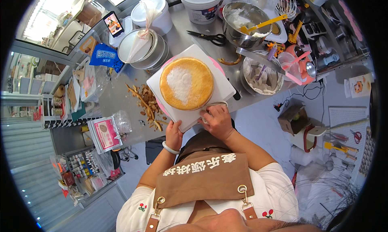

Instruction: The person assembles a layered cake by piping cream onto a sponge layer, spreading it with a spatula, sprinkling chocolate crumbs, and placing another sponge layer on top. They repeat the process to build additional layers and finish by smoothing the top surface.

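A round golden sponge cake (200,80) sits on a square white cake board (224,89), with a pale, whitish patch on its top. Under the board shows the rim of a pink round base (216,63). My left hand (173,134) grips the board's near left corner, thumb on top and fingers partly hidden beneath. Bunched in my right hand (216,120) is a pale cloth (222,103), pressed at the board's near edge beside the cake.
Cake trimmings (148,104) lie left of the board. Black scissors (209,37) and a dark knife handle (236,94) are on the metal table (121,89). Right stand a cream-filled bowl (247,83), with a long blade (260,58) across it, and a steel mixing bowl (230,29).
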`<state>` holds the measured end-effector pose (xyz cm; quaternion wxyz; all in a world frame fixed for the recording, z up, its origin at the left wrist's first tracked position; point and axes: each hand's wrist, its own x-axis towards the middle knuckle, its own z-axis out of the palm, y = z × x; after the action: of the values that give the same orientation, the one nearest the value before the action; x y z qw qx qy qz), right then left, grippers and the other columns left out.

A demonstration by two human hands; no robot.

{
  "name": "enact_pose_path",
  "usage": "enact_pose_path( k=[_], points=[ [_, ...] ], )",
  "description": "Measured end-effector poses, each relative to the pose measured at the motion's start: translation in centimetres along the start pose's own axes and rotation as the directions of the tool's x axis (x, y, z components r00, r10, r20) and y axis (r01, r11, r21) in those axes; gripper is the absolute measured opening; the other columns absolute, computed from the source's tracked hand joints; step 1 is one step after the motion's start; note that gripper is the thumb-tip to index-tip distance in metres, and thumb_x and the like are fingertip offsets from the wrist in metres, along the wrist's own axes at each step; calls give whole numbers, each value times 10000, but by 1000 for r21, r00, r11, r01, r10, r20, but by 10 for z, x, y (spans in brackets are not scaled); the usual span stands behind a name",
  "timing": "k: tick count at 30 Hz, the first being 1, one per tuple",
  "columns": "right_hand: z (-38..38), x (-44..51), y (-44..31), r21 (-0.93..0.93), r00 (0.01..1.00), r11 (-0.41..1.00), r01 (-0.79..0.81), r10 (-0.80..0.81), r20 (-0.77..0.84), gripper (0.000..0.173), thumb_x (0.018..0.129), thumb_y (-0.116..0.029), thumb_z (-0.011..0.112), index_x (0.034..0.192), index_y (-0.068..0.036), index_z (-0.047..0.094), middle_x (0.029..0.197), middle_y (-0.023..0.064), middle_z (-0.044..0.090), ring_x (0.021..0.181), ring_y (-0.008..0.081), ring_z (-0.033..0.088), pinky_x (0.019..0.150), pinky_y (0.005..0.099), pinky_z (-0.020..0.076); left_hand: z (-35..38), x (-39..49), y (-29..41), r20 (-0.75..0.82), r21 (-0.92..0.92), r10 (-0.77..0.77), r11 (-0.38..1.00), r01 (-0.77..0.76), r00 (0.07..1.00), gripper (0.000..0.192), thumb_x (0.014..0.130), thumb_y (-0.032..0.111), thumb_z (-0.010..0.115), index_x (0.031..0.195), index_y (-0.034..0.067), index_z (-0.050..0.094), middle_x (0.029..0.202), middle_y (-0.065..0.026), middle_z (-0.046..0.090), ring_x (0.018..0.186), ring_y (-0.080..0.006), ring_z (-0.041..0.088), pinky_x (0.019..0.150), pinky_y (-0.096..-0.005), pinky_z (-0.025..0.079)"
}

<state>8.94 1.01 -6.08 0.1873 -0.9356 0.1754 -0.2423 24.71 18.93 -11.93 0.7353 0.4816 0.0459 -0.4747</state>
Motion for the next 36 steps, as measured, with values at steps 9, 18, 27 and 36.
enact_pose_path(
  k=[9,18,27,36],
  points=[
    [-49,13,66,-155,978,966,-208,209,-8,357,788,-71,674,1144,-88,683,1172,131,619,1072,315,579,891,438,520,-21,10,13,18,66,77,995,-78,997,394,1044,121,531,1418,-2,512,1329,-136,660,1204,-266,668,1009,-381,566],
    [-6,-5,-4,1,989,989,147,-147,28,249,817,-171,695,1051,-87,694,1113,85,663,1069,281,624,900,431,518,10,-16,-1,140,-177,-39,982,64,989,364,1078,188,410,1391,49,530,1366,-139,647,1291,-312,616,1153,-509,448],
    [-55,17,43,-183,951,933,-309,298,-85,288,745,-151,732,1018,-79,679,1024,104,635,970,319,591,800,408,572,5,-7,-5,23,-93,-41,995,43,999,278,1084,126,452,1336,31,523,1308,-138,643,1231,-313,643,1101,-506,510],
    [11,5,-3,-50,994,997,-64,68,86,208,823,-158,662,1010,-76,698,1044,105,618,986,322,644,760,418,592,5,-6,-15,49,-115,-57,991,63,997,263,1097,121,460,1335,35,534,1293,-134,656,1197,-306,667,1058,-500,543]
  ],
)
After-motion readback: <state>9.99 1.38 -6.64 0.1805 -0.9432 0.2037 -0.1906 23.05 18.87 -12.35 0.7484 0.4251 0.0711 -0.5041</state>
